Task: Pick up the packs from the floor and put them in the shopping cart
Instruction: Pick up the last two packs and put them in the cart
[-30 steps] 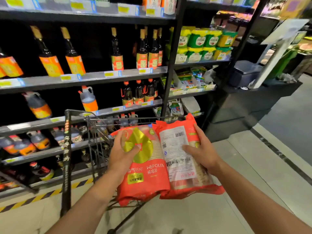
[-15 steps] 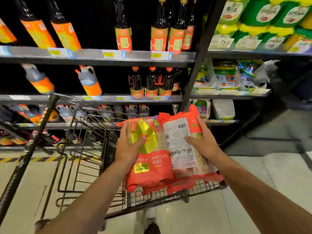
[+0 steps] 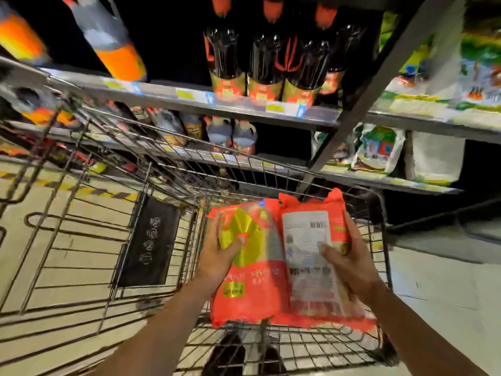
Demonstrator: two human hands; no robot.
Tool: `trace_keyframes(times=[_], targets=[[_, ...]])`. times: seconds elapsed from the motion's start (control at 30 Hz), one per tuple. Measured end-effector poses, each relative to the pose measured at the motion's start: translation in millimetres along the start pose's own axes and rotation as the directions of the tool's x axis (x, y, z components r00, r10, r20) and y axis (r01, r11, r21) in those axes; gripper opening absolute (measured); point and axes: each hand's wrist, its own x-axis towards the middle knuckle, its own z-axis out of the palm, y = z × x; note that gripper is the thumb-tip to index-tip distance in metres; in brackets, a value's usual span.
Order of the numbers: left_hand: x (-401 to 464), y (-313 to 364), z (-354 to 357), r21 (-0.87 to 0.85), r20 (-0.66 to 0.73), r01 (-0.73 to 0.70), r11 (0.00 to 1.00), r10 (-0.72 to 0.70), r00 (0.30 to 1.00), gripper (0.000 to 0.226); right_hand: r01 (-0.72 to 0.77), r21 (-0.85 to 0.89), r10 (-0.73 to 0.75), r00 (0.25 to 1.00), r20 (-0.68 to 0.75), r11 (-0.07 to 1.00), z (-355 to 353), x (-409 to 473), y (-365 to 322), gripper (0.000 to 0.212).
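head view, motion-blurred throughout. two red plastic food packs held side by side over the basket of a grey wire shopping cart [image 3: 311, 346], both inside the line of its rim.

left hand [image 3: 217, 256] grips the red pack with a gold round emblem [image 3: 252, 283] on its front: thumb pressed on the gold patch, fingers curled round the pack's left edge and hidden behind it. right hand [image 3: 349, 264] grips the red pack with a white printed back label and barcode [image 3: 309, 256]: thumb on the label, fingers wrapped round the right edge. the two packs touch along their inner edges, the labelled one slightly overlapping. their lower ends hang close over the wire floor of the basket; cannot tell whether they touch it.

black rectangular panel with white pictograms [image 3: 149, 242] sits on the cart's folding seat flap, left of the packs. through the basket mesh, dark shoes [image 3: 227, 356] show on the pale tiled floor [image 3: 447, 289].

beyond the cart, grey metal store shelves [image 3: 189, 96]: dark glass bottles with red caps and red-gold labels [image 3: 265, 58] on the upper shelf, orange-labelled jugs [image 3: 119, 55] to the left, green and white bagged goods [image 3: 379, 147] to the right. a yellow-black striped strip [image 3: 81, 188] runs along the floor at the shelf base.
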Motion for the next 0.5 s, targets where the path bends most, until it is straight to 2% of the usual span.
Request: trace_keyframes(times=[0.1, 0.17, 0.27, 0.33, 0.43, 0.5], targets=[[9, -7, 4, -0.006, -0.003, 0.049, 0.999, -0.049, 0.999, 0.107, -0.01, -0.011, 0.01, 0.999, 0.03, 1.0, -9, 13, 9, 0.078], [13, -11, 6, 0.081, -0.021, 0.038, 0.996, -0.037, 0.999, 0.11, -0.033, -0.079, 0.034, 0.999, 0.008, 0.996, -12, 15, 8, 0.084], [12, -3, 9, 0.311, -0.058, 0.031, 0.95, -0.013, 0.998, 0.107, -0.099, -0.151, 0.099, 0.995, -0.004, 0.984, -19, 16, 13, 0.105], [10, 2, 11, 0.382, -0.048, 0.045, 0.923, -0.029, 0.998, 0.102, -0.116, -0.155, 0.115, 0.993, -0.016, 0.981, -16, 14, 10, 0.11], [5, 8, 14, 0.439, -0.062, 0.049, 0.897, -0.024, 0.998, 0.087, -0.12, -0.262, 0.112, 0.993, -0.043, 0.958, -11, 7, 1, 0.103], [-1, 10, 17, 0.572, -0.09, 0.021, 0.82, 0.037, 0.995, 0.081, -0.135, -0.335, 0.115, 0.99, -0.081, 0.932, -9, 4, -3, 0.094]])
